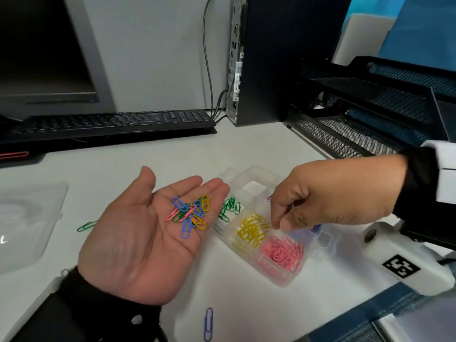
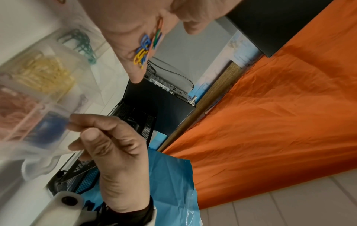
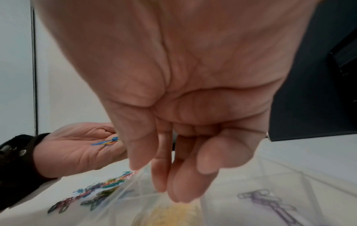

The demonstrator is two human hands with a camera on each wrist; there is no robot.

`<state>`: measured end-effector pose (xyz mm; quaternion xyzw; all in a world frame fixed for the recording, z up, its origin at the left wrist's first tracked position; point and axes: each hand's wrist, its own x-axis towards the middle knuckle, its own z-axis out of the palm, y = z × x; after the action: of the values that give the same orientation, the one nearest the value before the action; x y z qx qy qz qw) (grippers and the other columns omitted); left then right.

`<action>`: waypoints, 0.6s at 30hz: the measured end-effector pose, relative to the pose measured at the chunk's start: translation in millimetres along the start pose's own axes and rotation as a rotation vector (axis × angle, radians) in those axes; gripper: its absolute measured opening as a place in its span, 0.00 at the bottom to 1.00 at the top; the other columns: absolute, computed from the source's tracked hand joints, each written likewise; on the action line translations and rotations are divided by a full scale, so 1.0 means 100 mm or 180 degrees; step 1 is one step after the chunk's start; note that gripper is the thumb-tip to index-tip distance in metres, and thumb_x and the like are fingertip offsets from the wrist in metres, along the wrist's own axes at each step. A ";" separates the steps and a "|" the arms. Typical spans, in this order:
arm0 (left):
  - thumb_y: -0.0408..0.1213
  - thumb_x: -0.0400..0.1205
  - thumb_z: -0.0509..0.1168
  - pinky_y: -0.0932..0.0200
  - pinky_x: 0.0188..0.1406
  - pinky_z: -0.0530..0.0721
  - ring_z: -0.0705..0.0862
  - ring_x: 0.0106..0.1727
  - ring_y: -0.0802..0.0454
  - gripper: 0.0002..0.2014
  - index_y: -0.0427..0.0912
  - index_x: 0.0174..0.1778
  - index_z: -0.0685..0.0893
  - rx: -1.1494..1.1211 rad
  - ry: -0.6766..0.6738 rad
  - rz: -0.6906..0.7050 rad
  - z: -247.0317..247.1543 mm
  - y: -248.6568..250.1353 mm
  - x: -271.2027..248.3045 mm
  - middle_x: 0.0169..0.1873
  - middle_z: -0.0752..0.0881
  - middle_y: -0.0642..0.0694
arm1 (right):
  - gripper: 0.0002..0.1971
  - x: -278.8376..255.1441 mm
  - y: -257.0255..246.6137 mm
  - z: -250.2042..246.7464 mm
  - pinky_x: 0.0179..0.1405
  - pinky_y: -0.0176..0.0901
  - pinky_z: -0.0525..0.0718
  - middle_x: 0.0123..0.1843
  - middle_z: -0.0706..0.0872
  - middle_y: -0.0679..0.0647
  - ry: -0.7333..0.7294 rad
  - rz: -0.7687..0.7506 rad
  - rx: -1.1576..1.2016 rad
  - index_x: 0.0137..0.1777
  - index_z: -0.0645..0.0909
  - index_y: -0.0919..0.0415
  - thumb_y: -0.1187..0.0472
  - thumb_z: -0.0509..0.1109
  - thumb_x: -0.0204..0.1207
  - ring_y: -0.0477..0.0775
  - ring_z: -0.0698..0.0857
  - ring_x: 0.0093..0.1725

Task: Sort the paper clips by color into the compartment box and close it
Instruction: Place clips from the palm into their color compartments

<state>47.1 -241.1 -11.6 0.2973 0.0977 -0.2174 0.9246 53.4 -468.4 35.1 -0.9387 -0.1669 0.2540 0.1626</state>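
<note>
White desk [image 1: 246,304]; mixed clips [image 1: 190,214] on upturned left hand [image 1: 145,240]

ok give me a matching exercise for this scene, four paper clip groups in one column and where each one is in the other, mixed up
Things:
1. mixed clips
2. pink clips
3. yellow clips
4. lone blue clip

Places:
A. loose on the white table, close to the person
B. on the upturned palm of the left hand
C. in the compartment of the compartment box nearest the person
D. in the compartment directly below the right hand

Pairs: 1-B, 2-C, 3-D, 4-A
</note>
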 end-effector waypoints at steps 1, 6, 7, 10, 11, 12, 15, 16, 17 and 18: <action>0.54 0.86 0.52 0.29 0.49 0.82 0.87 0.52 0.24 0.32 0.22 0.63 0.78 -0.0011 -0.0014 -0.0033 0.03 -0.01 0.00 0.53 0.86 0.21 | 0.03 -0.04 -0.03 -0.02 0.41 0.41 0.87 0.39 0.89 0.52 0.0087 0.0002 -0.0059 0.47 0.87 0.50 0.55 0.71 0.78 0.50 0.88 0.38; 0.55 0.85 0.53 0.29 0.52 0.81 0.86 0.56 0.26 0.33 0.23 0.65 0.76 -0.0008 -0.0127 -0.0140 0.11 -0.12 0.06 0.55 0.85 0.21 | 0.10 -0.19 -0.36 -0.08 0.42 0.28 0.77 0.42 0.84 0.36 0.1012 -0.0358 -0.0479 0.53 0.83 0.41 0.46 0.66 0.74 0.37 0.81 0.41; 0.56 0.85 0.54 0.31 0.55 0.81 0.85 0.59 0.27 0.34 0.24 0.68 0.75 -0.0032 -0.0199 -0.0161 0.12 -0.13 0.08 0.57 0.84 0.21 | 0.12 -0.21 -0.43 -0.07 0.41 0.28 0.77 0.41 0.84 0.38 0.1155 -0.0459 -0.0394 0.54 0.82 0.41 0.44 0.66 0.72 0.37 0.81 0.40; 0.57 0.84 0.55 0.37 0.68 0.78 0.78 0.70 0.29 0.36 0.27 0.75 0.69 -0.0102 -0.0419 -0.0263 0.13 -0.18 0.10 0.69 0.77 0.24 | 0.16 -0.20 -0.57 0.02 0.40 0.34 0.78 0.38 0.83 0.39 0.1390 -0.0540 -0.0363 0.53 0.77 0.42 0.39 0.68 0.68 0.38 0.80 0.39; 0.57 0.84 0.55 0.38 0.68 0.75 0.77 0.71 0.29 0.36 0.28 0.76 0.69 -0.0089 -0.0441 -0.0276 0.15 -0.19 0.10 0.71 0.76 0.25 | 0.17 -0.19 -0.58 0.06 0.40 0.35 0.78 0.38 0.83 0.40 0.1447 -0.0513 -0.0415 0.53 0.76 0.42 0.38 0.70 0.68 0.38 0.80 0.39; 0.56 0.84 0.54 0.40 0.66 0.74 0.77 0.71 0.29 0.36 0.28 0.76 0.69 -0.0051 -0.0465 -0.0271 0.16 -0.21 0.09 0.71 0.75 0.26 | 0.18 -0.17 -0.59 0.10 0.42 0.35 0.77 0.38 0.83 0.40 0.1487 -0.0479 -0.0443 0.53 0.75 0.43 0.38 0.72 0.67 0.37 0.79 0.40; 0.54 0.84 0.51 0.48 0.51 0.80 0.82 0.56 0.35 0.35 0.25 0.75 0.70 0.0091 -0.0557 -0.0198 0.23 -0.26 0.06 0.63 0.76 0.27 | 0.20 -0.13 -0.60 0.17 0.45 0.33 0.75 0.37 0.82 0.41 0.1503 -0.0388 -0.0446 0.53 0.74 0.44 0.38 0.74 0.67 0.38 0.78 0.41; 0.54 0.84 0.51 0.50 0.46 0.81 0.82 0.52 0.37 0.34 0.25 0.75 0.70 0.0086 -0.0554 -0.0174 0.23 -0.27 0.06 0.61 0.77 0.28 | 0.19 -0.12 -0.60 0.18 0.44 0.32 0.74 0.37 0.81 0.41 0.1506 -0.0365 -0.0483 0.53 0.74 0.45 0.39 0.74 0.68 0.39 0.78 0.40; 0.53 0.84 0.52 0.51 0.43 0.82 0.82 0.52 0.38 0.34 0.25 0.74 0.71 0.0059 -0.0518 -0.0155 0.23 -0.28 0.06 0.61 0.78 0.28 | 0.18 -0.11 -0.59 0.18 0.43 0.32 0.73 0.36 0.80 0.41 0.1516 -0.0354 -0.0533 0.52 0.74 0.46 0.40 0.74 0.69 0.39 0.77 0.39; 0.53 0.84 0.52 0.51 0.43 0.81 0.81 0.54 0.37 0.34 0.25 0.74 0.71 0.0026 -0.0468 -0.0132 0.23 -0.28 0.07 0.63 0.78 0.27 | 0.17 -0.10 -0.59 0.18 0.42 0.32 0.73 0.36 0.79 0.41 0.1536 -0.0361 -0.0584 0.52 0.74 0.46 0.41 0.73 0.70 0.38 0.77 0.37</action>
<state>41.4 -277.7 -9.9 0.2822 0.0348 -0.2582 0.9233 22.5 -416.1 47.2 -0.9721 -0.1980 -0.0029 0.1258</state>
